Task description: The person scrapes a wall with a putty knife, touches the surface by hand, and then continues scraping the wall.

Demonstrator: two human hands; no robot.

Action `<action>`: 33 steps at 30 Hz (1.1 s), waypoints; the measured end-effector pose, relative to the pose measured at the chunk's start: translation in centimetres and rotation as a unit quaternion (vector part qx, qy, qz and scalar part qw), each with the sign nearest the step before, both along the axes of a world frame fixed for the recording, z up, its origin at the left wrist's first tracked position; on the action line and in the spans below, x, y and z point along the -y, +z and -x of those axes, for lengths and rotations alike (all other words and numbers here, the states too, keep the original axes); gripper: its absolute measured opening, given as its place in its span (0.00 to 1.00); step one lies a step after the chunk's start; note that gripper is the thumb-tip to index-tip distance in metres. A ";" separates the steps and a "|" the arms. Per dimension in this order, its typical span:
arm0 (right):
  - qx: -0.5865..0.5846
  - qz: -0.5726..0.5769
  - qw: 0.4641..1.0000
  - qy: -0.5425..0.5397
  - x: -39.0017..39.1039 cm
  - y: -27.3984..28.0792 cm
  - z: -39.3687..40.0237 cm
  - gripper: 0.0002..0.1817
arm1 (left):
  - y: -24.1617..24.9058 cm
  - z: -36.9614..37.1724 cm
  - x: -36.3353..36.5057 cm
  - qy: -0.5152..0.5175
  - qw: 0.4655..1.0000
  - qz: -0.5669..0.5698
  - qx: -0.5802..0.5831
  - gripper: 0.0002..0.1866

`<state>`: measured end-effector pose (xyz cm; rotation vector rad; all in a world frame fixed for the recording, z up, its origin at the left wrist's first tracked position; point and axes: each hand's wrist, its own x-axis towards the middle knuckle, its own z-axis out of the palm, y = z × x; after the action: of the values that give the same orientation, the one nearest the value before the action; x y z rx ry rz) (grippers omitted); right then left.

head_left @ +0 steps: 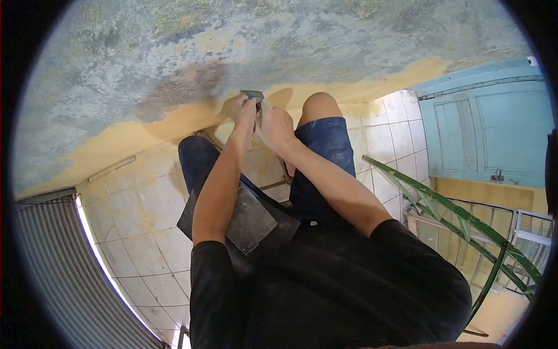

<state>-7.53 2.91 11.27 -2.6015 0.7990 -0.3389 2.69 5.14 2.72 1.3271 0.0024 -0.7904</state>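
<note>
The left hand (244,111) grips a dark sheet (251,93) jutting past its fingertips near the wall's (302,46) lower edge; the right hand (277,125) curls alongside, grip unclear.

Pale tiled floor (157,250); yellowish stains (145,220) on it.

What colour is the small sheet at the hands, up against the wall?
The small sheet looks dark greenish grey; it shows in the head view.

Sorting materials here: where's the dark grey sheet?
In the head view, the dark grey sheet lies below and left of centre, over the lap, beside the left forearm.
</note>
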 end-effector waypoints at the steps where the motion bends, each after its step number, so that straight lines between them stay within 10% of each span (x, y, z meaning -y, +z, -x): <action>1: 0.005 -0.011 1.000 -0.007 -0.2 0.5 0.2 0.13 | 0.5 0.1 0.1 0.017 1.000 0.008 -0.010 0.05; 33: 0.002 0.003 1.000 -0.009 0.2 -0.4 -0.8 0.13 | -0.9 -0.8 -0.2 0.017 0.999 0.051 -0.006 0.04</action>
<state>-6.70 2.71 10.88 -2.5998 0.8224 -0.3516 3.50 5.35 1.79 1.2231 -0.0063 -0.7608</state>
